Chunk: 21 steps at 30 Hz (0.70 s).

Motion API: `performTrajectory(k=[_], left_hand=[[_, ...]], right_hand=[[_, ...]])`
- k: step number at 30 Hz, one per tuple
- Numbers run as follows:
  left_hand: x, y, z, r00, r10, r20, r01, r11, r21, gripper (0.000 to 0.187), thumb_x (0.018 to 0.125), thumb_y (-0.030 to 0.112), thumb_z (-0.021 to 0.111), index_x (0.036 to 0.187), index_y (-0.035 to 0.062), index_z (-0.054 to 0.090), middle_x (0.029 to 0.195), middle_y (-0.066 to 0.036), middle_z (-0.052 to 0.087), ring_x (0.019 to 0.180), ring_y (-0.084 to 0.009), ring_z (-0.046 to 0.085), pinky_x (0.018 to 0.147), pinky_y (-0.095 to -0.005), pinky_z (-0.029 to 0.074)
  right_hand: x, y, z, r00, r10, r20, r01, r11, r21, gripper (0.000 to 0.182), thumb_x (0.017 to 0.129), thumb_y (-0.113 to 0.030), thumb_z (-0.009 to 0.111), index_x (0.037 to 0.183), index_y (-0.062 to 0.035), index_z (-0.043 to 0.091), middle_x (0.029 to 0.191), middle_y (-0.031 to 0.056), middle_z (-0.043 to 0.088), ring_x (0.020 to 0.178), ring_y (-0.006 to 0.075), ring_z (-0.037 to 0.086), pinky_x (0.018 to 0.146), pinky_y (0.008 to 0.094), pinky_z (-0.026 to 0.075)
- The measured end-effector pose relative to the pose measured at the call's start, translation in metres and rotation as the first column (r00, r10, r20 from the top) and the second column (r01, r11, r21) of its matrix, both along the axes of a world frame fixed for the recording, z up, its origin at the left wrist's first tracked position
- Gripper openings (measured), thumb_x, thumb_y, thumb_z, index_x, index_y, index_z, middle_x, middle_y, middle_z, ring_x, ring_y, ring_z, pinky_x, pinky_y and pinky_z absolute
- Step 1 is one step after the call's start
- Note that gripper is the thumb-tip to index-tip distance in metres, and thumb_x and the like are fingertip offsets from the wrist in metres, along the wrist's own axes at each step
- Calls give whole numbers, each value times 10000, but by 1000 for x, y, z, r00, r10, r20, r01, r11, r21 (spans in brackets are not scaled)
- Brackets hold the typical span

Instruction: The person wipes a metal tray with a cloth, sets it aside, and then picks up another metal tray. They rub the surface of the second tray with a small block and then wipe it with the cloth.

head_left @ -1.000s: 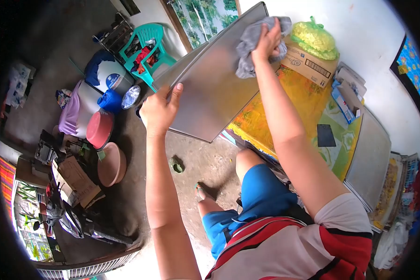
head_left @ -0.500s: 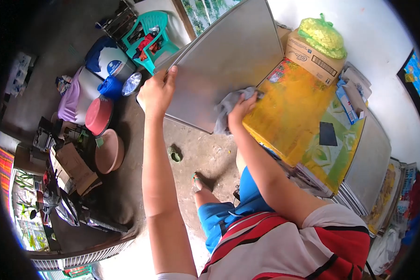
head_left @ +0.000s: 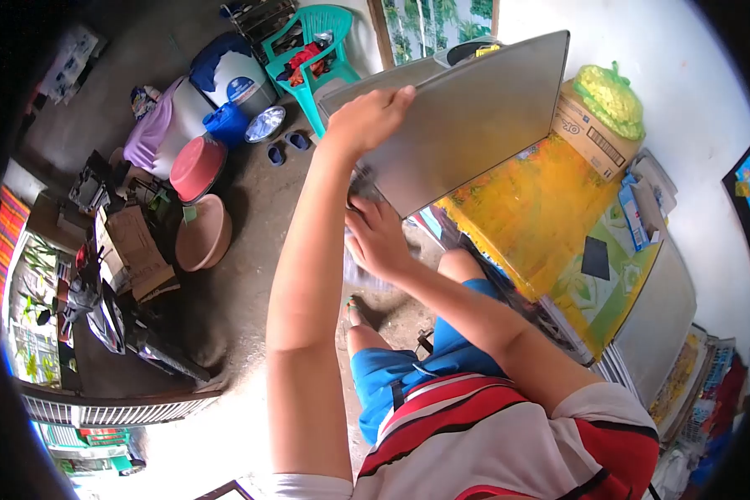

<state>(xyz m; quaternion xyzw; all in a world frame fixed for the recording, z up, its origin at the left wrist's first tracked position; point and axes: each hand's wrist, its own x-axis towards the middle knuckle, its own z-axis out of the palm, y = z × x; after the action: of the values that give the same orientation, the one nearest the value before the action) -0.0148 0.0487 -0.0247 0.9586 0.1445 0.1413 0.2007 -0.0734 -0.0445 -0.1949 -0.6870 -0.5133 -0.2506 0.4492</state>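
Observation:
A large flat grey panel [head_left: 475,117] with a thin rim is held tilted above the end of a yellow-covered stack. My left hand [head_left: 367,121] is closed over the panel's upper left edge. Below it, my right hand [head_left: 381,237] is at the panel's lower left corner, its fingers bent around a grey cloth [head_left: 365,273]. The cloth is blurred and mostly hidden by that hand. Part of another grey surface shows behind the panel.
The yellow patterned cover [head_left: 517,217] lies on the stack at right, with a dark square [head_left: 596,257] on it. A cardboard box [head_left: 587,133] carries a green bag [head_left: 610,100]. Basins [head_left: 204,233], a green chair [head_left: 329,62] and a motorcycle [head_left: 108,308] stand left.
My right hand has moved left with the cloth, from the panel's lower face to its left corner. The panel has tilted and shifted right in view, my left hand still on its edge.

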Motion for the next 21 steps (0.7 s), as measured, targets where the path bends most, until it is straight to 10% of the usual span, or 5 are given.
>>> performTrajectory(k=[7,11,13,16,21], left_hand=[[37,-25,10,991,-99,-91,101,995,21,499,951,523,410,1226,179,645,1241,-152,627,1170,-350,577,1007,-439,436],[16,-58,31,985,-96,-143,119,979,165,446,925,502,494,1153,169,685,1176,-139,661,1117,-326,615,952,-434,480],[13,-59,28,986,-97,-133,130,953,273,403,901,474,542,1104,161,696,1085,-126,689,1039,-324,646,886,-437,509],[5,-63,19,990,-113,-84,135,927,350,349,873,437,587,1044,158,706,954,-117,711,914,-326,677,787,-443,536],[-16,-84,11,992,-126,-26,125,900,418,290,873,400,588,974,152,698,850,-138,707,800,-336,689,695,-453,543]], right_hand=[[66,12,19,868,-274,415,334,939,-78,180,775,-196,604,925,-155,695,1163,-36,554,1084,251,462,792,447,427],[74,-35,-112,999,-37,-13,28,902,-432,383,766,-125,647,1146,-167,664,1243,-13,543,1145,277,469,912,449,444],[70,-66,-119,965,-198,-169,90,863,-497,467,755,-66,654,1207,-179,628,1235,38,543,1164,328,463,959,448,427],[69,-97,-93,882,-173,-439,166,985,-53,482,783,-26,631,1255,-105,579,1257,150,517,1130,375,473,979,469,391],[48,-120,19,953,-264,-150,297,915,274,548,769,-36,674,1303,-76,560,1288,197,464,1186,393,403,1031,459,340]])
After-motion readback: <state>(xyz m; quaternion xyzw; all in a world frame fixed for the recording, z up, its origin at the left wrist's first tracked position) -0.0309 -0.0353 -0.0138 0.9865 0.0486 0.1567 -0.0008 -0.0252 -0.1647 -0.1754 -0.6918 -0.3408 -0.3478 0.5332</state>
